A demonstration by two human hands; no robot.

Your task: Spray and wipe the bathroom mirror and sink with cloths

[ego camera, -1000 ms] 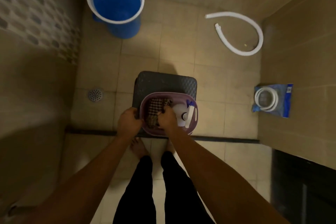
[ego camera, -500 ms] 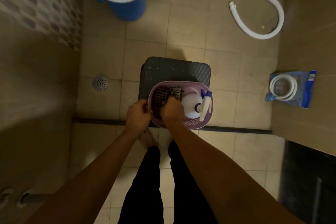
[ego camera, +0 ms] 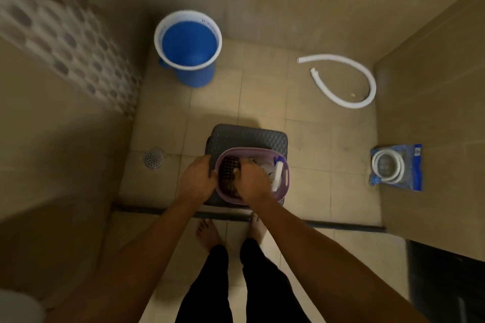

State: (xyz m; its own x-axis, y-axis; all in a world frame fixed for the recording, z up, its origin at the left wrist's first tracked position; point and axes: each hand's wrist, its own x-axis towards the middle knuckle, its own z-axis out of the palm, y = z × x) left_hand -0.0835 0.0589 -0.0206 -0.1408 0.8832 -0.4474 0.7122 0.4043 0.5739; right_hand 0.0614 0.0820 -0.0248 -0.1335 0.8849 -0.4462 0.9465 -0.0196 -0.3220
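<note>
A purple plastic basket (ego camera: 286, 178) sits on a dark stool (ego camera: 249, 136) in front of my feet. A dark checked cloth (ego camera: 228, 173) lies in its left half. A white spray bottle (ego camera: 277, 174) with a blue trigger lies in its right half. My left hand (ego camera: 198, 178) grips the basket's left rim. My right hand (ego camera: 253, 181) reaches into the basket, its curled fingers on the cloth beside the bottle. Neither mirror nor sink shows.
A blue bucket (ego camera: 187, 46) with a white rim stands on the tiled floor ahead. A white hose (ego camera: 349, 81) curls at the right. A bagged coiled hose (ego camera: 396, 166) lies by the right wall. A floor drain (ego camera: 154, 158) sits left of the stool.
The view has tilted up and the stool with the basket has slid lower in view. Both hands stay at the basket, the right one still among the cloths.
</note>
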